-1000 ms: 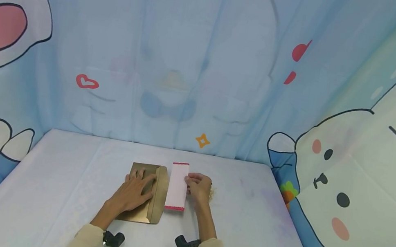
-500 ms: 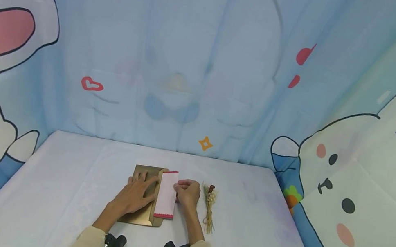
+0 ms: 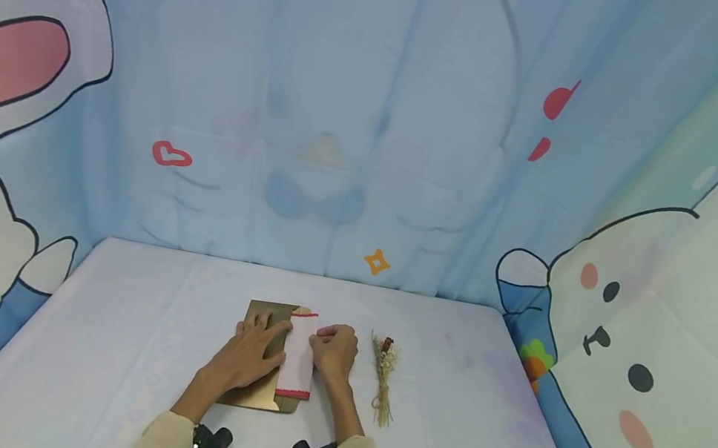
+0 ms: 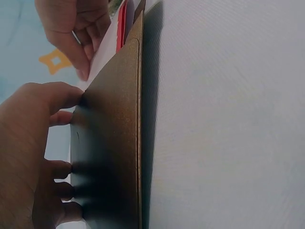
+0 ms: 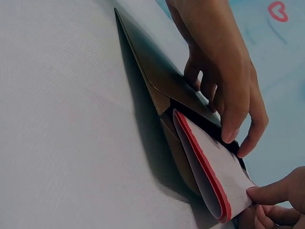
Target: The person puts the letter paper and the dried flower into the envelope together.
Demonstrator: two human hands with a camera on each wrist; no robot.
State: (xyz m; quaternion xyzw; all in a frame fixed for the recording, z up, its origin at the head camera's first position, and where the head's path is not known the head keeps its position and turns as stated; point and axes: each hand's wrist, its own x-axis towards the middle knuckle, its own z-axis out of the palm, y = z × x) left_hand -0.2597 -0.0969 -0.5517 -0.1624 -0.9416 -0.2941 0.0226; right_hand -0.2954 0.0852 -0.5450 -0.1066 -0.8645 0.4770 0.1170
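A gold-brown envelope (image 3: pixel 256 395) lies on the table with its open side to the right. My left hand (image 3: pixel 248 361) presses on it with spread fingers, thumb and forefinger by the opening. My right hand (image 3: pixel 335 354) pinches the right edge of a folded sheet of pale pink paper (image 3: pixel 297 366) with red borders. In the right wrist view, the folded paper (image 5: pixel 209 152) has its left edge at the mouth of the envelope (image 5: pixel 164 90), over the flap. The left wrist view shows the left fingertips resting on the envelope (image 4: pixel 109 129), with the red-edged paper beyond.
A small bunch of dried flowers (image 3: pixel 383 380) with a dark red bloom lies right of my right hand. The white-covered table (image 3: pixel 458 401) meets a blue curtain (image 3: pixel 340 102) printed with rabbits at its back and sides.
My right hand has moved left with the folded paper, from beside the envelope to over its flap at the mouth. The dried flowers have come into full view. My left hand stays on the envelope.
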